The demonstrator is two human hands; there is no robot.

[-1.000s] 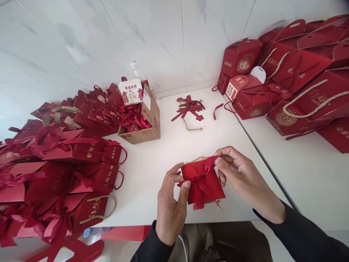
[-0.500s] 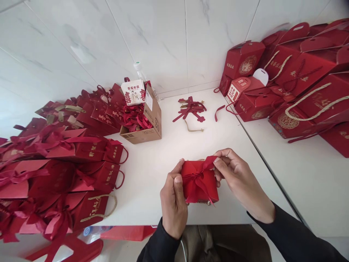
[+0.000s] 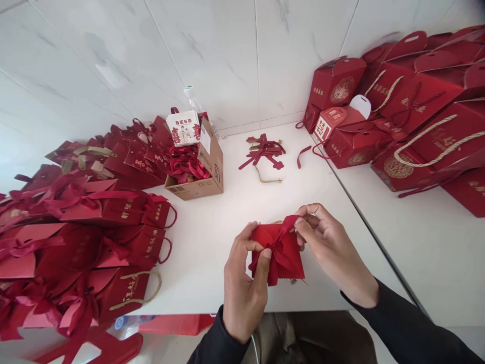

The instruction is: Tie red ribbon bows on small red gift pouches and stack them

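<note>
A small red gift box (image 3: 259,233) stands on the white table at its front edge, with a red ribbon bow (image 3: 278,250) tied across its top. My left hand (image 3: 246,278) is at the box's left side, its thumb and forefinger pinched at the bow's knot. One loop of the ribbon is between the thumb and fingers of my right hand (image 3: 322,247), at the box's upper right corner. A twisted cord handle shows in part behind the box.
Ribbon-tied red boxes (image 3: 125,207) are packed along the left. A cardboard box (image 3: 197,189) holds red ribbons and printed cards. Behind it stands a clear bottle (image 3: 189,96). Loose straps (image 3: 265,151) lie mid-table. More red boxes (image 3: 352,146) are stacked at right, beyond a table seam.
My left thumb and forefinger have moved from the box's left edge onto the bow's knot. My right hand keeps its pinch on the ribbon loop, almost unmoved.
</note>
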